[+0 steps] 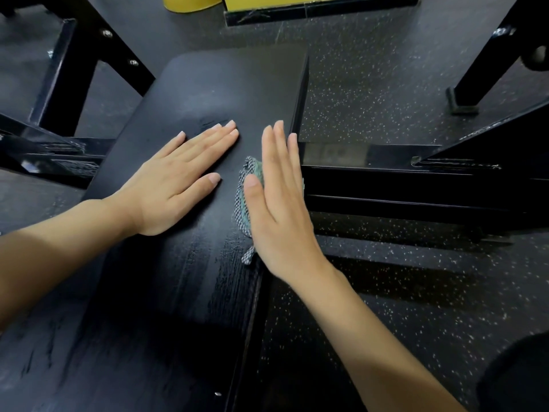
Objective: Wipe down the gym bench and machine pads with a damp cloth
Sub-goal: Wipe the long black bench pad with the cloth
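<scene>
A black padded gym bench [208, 93] runs from the bottom left toward the top middle. Damp streaks show on its near half. My left hand [178, 179] lies flat on the pad with straight fingers, palm down. My right hand [279, 200] is at the pad's right edge, fingers straight and pointing away from me, pressing a grey and green checked cloth [243, 203] against the bench. Most of the cloth is hidden under that hand; only its left edge and a lower corner show.
Black steel frame beams [386, 185] run out to the right of the bench, and more frame legs [74, 69] stand at the left. Another black leg [481, 63] rises at the top right. Speckled rubber floor [386, 84] surrounds everything. Yellow objects [190, 3] sit at the top edge.
</scene>
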The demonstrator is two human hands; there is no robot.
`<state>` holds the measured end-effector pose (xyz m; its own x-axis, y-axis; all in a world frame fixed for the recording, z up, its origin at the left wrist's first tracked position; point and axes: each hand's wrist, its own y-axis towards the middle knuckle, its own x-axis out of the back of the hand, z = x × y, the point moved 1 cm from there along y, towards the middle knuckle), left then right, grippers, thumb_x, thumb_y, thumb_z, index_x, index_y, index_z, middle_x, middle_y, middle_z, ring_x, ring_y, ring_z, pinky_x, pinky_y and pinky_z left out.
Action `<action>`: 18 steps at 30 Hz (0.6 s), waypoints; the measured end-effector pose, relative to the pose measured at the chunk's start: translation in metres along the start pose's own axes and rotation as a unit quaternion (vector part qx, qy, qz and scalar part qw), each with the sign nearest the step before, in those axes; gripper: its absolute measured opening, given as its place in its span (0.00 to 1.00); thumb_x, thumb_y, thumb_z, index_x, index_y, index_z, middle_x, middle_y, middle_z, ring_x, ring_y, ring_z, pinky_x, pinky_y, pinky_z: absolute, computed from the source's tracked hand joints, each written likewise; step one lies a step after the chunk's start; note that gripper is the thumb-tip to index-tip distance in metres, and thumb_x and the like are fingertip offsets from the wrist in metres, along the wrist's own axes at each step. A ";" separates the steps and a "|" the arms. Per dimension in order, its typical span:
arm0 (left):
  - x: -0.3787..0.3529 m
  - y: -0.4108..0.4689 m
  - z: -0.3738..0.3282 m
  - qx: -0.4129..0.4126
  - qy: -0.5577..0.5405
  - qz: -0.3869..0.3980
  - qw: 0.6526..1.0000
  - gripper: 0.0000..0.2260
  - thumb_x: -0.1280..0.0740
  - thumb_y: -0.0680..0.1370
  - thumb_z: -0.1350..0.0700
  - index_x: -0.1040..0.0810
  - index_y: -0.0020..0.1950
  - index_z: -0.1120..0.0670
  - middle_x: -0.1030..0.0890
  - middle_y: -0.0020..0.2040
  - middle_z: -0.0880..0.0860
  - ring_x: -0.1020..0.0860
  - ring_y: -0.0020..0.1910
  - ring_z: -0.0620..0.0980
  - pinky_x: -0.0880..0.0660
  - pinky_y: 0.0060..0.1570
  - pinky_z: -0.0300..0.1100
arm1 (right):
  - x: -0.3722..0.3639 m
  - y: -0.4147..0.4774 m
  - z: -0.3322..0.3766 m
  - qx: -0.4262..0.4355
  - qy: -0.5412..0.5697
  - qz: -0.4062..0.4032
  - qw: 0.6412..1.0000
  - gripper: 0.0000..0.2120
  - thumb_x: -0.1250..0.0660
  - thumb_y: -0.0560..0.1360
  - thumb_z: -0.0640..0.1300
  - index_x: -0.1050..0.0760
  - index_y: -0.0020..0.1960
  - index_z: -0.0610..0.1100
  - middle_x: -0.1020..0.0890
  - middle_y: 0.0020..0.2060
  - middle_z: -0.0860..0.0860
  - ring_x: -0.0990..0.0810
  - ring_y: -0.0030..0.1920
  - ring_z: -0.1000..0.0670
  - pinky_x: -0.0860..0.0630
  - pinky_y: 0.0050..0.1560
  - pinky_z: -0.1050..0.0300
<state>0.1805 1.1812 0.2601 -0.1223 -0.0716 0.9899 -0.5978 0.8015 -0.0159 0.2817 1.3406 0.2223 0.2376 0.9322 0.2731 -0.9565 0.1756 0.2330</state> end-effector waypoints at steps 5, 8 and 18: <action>0.001 0.005 0.002 0.001 0.001 0.001 1.000 0.26 0.54 0.83 0.45 0.52 0.82 0.46 0.51 0.81 0.41 0.52 0.80 0.40 0.59 0.77 0.40 | 0.008 0.036 -0.011 -0.015 0.006 -0.005 1.000 0.28 0.51 0.84 0.45 0.55 0.80 0.40 0.56 0.80 0.48 0.63 0.79 0.52 0.66 0.73 0.68; 0.001 0.008 0.004 0.001 0.003 0.002 1.000 0.26 0.54 0.84 0.45 0.52 0.82 0.47 0.51 0.81 0.41 0.53 0.80 0.40 0.60 0.77 0.39 | 0.015 0.060 -0.016 -0.037 0.000 0.005 0.999 0.26 0.51 0.86 0.43 0.56 0.80 0.41 0.57 0.80 0.49 0.64 0.78 0.53 0.68 0.68 0.72; 0.002 0.018 0.008 0.006 -0.006 0.000 1.000 0.26 0.54 0.83 0.44 0.52 0.82 0.45 0.51 0.81 0.40 0.53 0.80 0.40 0.60 0.77 0.39 | 0.017 0.051 -0.008 -0.028 -0.064 0.025 0.997 0.28 0.48 0.85 0.45 0.55 0.81 0.43 0.58 0.80 0.50 0.66 0.78 0.52 0.65 0.74 0.58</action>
<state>0.1635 1.1909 0.2604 -0.1321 -0.0780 0.9882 -0.6069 0.7946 -0.0184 0.2352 1.3681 0.2317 0.2056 0.8925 0.4015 -0.9747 0.1502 0.1653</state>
